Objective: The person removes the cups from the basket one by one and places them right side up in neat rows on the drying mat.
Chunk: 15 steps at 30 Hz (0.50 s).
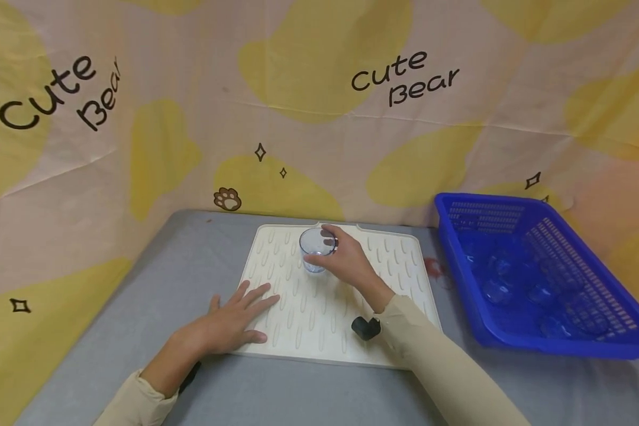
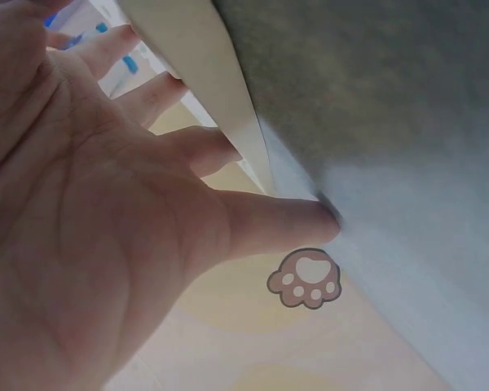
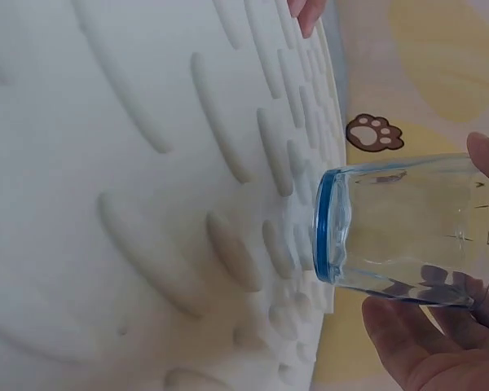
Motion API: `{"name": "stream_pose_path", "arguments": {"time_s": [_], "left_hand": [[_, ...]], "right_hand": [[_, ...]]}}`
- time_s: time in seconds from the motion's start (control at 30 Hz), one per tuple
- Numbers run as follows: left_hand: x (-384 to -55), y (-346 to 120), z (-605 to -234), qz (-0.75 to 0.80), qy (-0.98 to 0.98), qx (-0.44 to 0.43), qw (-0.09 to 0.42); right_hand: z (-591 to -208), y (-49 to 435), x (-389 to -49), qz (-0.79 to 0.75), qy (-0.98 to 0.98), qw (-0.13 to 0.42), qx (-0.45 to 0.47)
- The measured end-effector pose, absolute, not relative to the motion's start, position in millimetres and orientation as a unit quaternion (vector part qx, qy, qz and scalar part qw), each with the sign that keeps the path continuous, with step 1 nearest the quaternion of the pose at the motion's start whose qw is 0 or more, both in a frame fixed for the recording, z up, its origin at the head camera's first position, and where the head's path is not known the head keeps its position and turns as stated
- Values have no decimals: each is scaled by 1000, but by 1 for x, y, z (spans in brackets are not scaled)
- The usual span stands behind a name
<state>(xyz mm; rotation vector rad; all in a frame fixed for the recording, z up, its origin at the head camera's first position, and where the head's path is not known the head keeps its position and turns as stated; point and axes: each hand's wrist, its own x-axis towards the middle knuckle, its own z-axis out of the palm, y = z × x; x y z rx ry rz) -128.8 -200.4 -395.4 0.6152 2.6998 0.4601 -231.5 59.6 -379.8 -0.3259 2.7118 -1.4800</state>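
A clear glass [image 1: 315,251] with a blue rim stands upside down at the back of a cream ribbed mat [image 1: 389,278]. My right hand [image 1: 325,248] grips it from the side and top. In the right wrist view the glass [image 3: 407,228] has its blue rim at the mat [image 3: 106,163], with my fingers [image 3: 424,342] curled round its body. Whether the rim touches the mat I cannot tell. My left hand [image 1: 239,316] lies flat with spread fingers on the mat's front left corner. The left wrist view shows my left hand [image 2: 106,204] with its fingers straight against the mat's edge [image 2: 196,65].
A blue plastic basket [image 1: 543,343] stands at the right on the grey table [image 1: 165,278] and holds several clear glasses [image 1: 497,290]. A patterned cloth backdrop [image 1: 319,118] closes off the back and both sides. A black wrist camera [image 1: 365,327] sits at my right sleeve.
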Motion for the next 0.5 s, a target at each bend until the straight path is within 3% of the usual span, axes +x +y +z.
{"name": "stream_pose_path", "arguments": {"time_s": [0.5], "left_hand": [[-131,-201,-396,162,948,217,168]], "right_hand": [[-384,48,-242,-460,882,25,-101]]}}
